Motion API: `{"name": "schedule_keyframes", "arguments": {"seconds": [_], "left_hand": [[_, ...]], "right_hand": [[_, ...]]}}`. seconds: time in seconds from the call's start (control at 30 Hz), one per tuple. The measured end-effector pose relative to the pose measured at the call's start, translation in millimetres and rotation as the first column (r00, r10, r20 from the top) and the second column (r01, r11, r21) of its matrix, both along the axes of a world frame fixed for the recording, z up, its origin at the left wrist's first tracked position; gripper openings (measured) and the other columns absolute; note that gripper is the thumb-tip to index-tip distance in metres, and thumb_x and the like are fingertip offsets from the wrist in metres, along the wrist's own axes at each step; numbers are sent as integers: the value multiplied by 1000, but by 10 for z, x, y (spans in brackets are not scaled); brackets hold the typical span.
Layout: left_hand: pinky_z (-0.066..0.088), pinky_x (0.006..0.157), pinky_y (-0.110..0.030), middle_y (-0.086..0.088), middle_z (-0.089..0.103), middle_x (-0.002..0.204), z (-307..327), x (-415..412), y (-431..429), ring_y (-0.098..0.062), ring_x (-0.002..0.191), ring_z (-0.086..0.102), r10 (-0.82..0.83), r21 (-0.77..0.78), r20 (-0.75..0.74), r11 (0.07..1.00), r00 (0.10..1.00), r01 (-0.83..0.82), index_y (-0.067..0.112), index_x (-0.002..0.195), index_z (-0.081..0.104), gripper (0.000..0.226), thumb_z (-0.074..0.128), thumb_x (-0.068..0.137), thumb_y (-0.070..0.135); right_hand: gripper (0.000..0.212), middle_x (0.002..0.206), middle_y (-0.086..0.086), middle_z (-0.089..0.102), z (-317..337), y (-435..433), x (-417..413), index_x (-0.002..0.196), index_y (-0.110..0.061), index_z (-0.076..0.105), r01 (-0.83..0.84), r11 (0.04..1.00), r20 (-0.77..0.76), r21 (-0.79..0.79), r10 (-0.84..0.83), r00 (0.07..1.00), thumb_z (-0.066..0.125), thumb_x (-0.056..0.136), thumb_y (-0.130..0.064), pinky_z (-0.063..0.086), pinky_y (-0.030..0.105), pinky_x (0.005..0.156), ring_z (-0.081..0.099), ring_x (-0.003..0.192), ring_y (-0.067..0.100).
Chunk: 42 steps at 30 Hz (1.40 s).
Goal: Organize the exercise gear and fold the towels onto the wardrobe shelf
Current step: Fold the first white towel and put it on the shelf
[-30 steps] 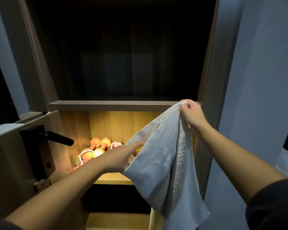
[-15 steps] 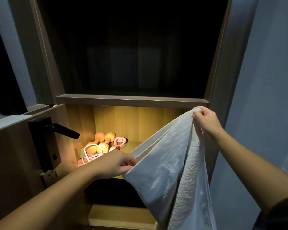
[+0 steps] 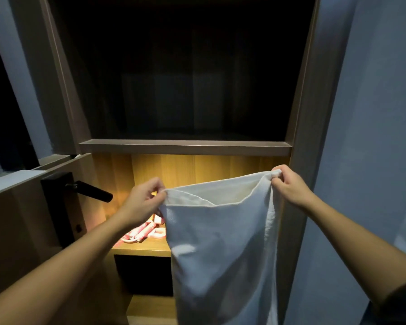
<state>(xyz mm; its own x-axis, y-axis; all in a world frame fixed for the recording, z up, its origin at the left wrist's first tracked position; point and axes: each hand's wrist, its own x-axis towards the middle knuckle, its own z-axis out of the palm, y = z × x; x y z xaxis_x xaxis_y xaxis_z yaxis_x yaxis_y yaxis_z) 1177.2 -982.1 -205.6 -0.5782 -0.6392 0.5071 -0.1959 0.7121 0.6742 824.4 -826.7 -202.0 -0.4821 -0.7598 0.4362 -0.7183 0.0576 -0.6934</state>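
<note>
A white towel (image 3: 216,249) hangs in front of the wardrobe, spread between both hands. My left hand (image 3: 143,202) pinches its upper left corner. My right hand (image 3: 288,186) pinches the upper right corner, slightly higher. The towel's top edge sags between them and its lower part runs out of the frame. Behind it lies the lit wooden shelf (image 3: 141,250), where a pink and white skipping rope (image 3: 141,233) shows left of the towel. The towel and my left hand hide whatever else lies on that shelf.
A dark upper compartment sits above a grey shelf board (image 3: 185,147). An open door with a black lever handle (image 3: 92,191) stands at the left. A grey wall (image 3: 366,137) bounds the right side. Another wooden shelf (image 3: 150,310) shows below.
My left hand took hold of the towel's other corner and lifted it, spreading the towel flat. My right hand moved right and slightly down. The orange dumbbells are now hidden.
</note>
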Motion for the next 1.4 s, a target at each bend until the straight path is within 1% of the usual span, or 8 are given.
{"name": "schedule_keyframes", "arguments": {"seconds": [0.23, 0.37, 0.6, 0.7, 0.87, 1.1, 1.23, 1.4], "left_hand": [[52, 63, -10, 20, 57, 97, 286, 105, -11, -3, 82, 60, 44, -389, 494, 904, 868, 175, 45, 93, 47, 29, 59, 95, 18], [48, 64, -7, 24, 52, 101, 346, 121, 48, -4, 87, 57, 68, -375, 619, 901, 783, 219, 48, 112, 46, 27, 54, 98, 26], [35, 59, -17, 18, 45, 88, 86, 98, 95, -2, 79, 45, 136, -450, 779, 801, 612, 394, 38, 98, 58, 15, 47, 96, 28], [42, 62, -17, 17, 48, 88, -12, 134, 74, 0, 81, 47, 45, -392, 733, 843, 679, 369, 27, 80, 60, 11, 56, 87, 20], [52, 82, -22, 20, 56, 99, -39, 265, 32, -2, 98, 53, -16, -266, 366, 956, 931, 121, 25, 65, 58, 22, 66, 85, 21], [40, 98, -26, 23, 54, 90, -38, 307, 92, -2, 84, 53, 383, -633, 630, 757, 675, 161, 38, 88, 46, 38, 39, 85, 76], [48, 77, -29, 19, 47, 81, -115, 291, 151, -2, 75, 47, 267, -555, 674, 798, 688, 234, 33, 85, 52, 64, 6, 85, 77], [46, 62, -33, 13, 51, 70, -249, 345, 249, -4, 67, 49, 30, -444, 373, 883, 927, 150, 21, 73, 56, 61, 26, 90, 70]], "right_hand": [[7, 94, -4, 55, -8, 3, -19, 98, -24, 47, -15, 997, -15, 82, 16, 1000, 47, 100, -31, 40, 18, 61, 55, 83, 11], [10, 94, -3, 55, 61, 22, 48, 92, -28, 46, -47, 997, -27, 68, 49, 998, 47, 100, -33, 40, 19, 63, 54, 83, 12], [9, 94, -3, 56, 93, 58, 135, 91, -27, 48, -71, 995, -68, 65, 75, 995, 49, 99, -31, 45, 23, 66, 55, 85, 15], [9, 92, -2, 55, 68, 115, 76, 93, -24, 49, -25, 997, -58, 71, 29, 998, 50, 98, -31, 42, 21, 63, 55, 84, 14], [12, 91, 0, 56, 5, 259, -54, 89, -22, 50, 51, 995, -7, 81, -51, 999, 48, 99, -29, 43, 22, 61, 55, 83, 15], [13, 90, 3, 55, -59, 228, 124, 87, -18, 51, 38, 999, 65, 34, -40, 997, 46, 99, -22, 42, 23, 63, 52, 80, 13], [14, 85, 3, 53, 4, 207, 220, 83, -17, 50, 40, 997, 145, -70, -29, 989, 46, 97, -20, 39, 23, 62, 50, 77, 13], [15, 74, 3, 47, 41, 251, 345, 72, -16, 48, 143, 951, 357, -273, -39, 933, 39, 75, -28, 38, 27, 62, 44, 73, 16]]}}
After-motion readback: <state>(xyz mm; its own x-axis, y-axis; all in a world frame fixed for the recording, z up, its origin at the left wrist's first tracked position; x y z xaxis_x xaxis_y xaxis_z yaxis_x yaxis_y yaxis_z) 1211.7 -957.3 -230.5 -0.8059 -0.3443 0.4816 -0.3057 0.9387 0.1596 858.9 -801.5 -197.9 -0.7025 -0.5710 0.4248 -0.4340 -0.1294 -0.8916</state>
